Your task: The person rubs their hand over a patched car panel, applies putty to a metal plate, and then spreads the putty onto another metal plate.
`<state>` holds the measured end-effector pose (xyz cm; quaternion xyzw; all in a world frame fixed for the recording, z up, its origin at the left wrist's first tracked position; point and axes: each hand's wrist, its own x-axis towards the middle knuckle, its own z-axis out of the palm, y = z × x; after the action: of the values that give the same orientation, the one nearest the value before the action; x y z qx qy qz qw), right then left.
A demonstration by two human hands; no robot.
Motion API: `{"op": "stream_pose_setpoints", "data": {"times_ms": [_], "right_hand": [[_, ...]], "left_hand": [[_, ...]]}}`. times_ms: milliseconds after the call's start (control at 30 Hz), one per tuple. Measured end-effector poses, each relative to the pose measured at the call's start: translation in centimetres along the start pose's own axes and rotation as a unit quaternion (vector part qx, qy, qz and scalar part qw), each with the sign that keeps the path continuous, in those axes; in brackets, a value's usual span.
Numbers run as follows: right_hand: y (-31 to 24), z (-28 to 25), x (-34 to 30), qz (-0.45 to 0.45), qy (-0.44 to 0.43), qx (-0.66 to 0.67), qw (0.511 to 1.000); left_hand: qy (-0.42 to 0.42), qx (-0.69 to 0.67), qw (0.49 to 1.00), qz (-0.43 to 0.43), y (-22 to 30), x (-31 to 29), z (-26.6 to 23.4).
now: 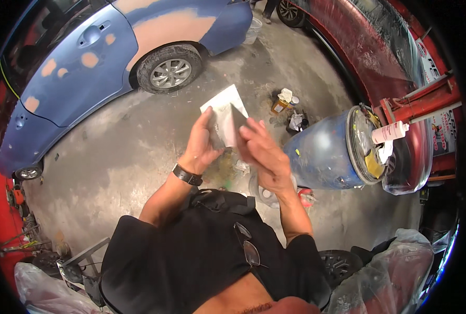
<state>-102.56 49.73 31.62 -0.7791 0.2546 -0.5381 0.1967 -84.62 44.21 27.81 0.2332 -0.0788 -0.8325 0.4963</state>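
In front of my chest I hold a bent sheet of paper (pixel 223 103), white on one side with a dark grey flap, which looks like sandpaper. My left hand (pixel 200 140), with a dark-strapped watch on its wrist, grips the left edge, thumb on the white side. My right hand (pixel 264 153) is at the right edge, its fingers against the grey flap and smeared by motion. The fingers' far sides are hidden behind the sheet.
A blue car (pixel 86 68) with sanded, filler-coloured patches stands at the left. To the right are a blue drum (pixel 322 152) bearing a white tube (pixel 390 132), and a plastic-covered red car (pixel 358 36). A small amber container (pixel 280 106) sits on the concrete floor (pixel 112 157).
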Motion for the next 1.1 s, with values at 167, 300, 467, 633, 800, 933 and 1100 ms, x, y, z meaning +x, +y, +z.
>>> {"op": "stream_pose_setpoints", "data": {"times_ms": [167, 300, 467, 633, 800, 933, 1100], "right_hand": [[2.8, -1.6, -1.7, -0.009, -0.092, -0.163, 0.982], [6.4, -3.9, -3.0, 0.072, -0.126, -0.290, 0.946], [4.8, -4.5, -1.8, 0.127, -0.146, -0.400, 0.896], [3.4, 1.2, -2.5, 0.105, -0.171, -0.399, 0.895], [2.8, -0.5, 0.8, 0.099, -0.097, -0.471, 0.871], [1.7, -1.0, 1.6, 0.096, -0.260, -0.376, 0.884], [2.6, -1.3, 2.6, 0.154, -0.091, -0.123, 0.976]], "left_hand": [[-0.057, 0.089, 0.994, 0.041, -1.7, 1.0, -0.5], [-0.023, 0.157, 0.981, 0.115, -1.0, 1.1, -0.9], [0.023, 0.247, 0.951, 0.187, 0.9, 0.4, 0.3], [0.086, 0.423, 0.870, 0.237, 0.4, 2.8, -3.1], [0.046, 0.397, 0.885, 0.240, 1.0, 1.6, -1.6], [0.050, 0.428, 0.882, 0.190, 1.7, 2.0, -2.2], [0.020, 0.292, 0.943, 0.161, 0.9, 2.7, -2.8]]}}
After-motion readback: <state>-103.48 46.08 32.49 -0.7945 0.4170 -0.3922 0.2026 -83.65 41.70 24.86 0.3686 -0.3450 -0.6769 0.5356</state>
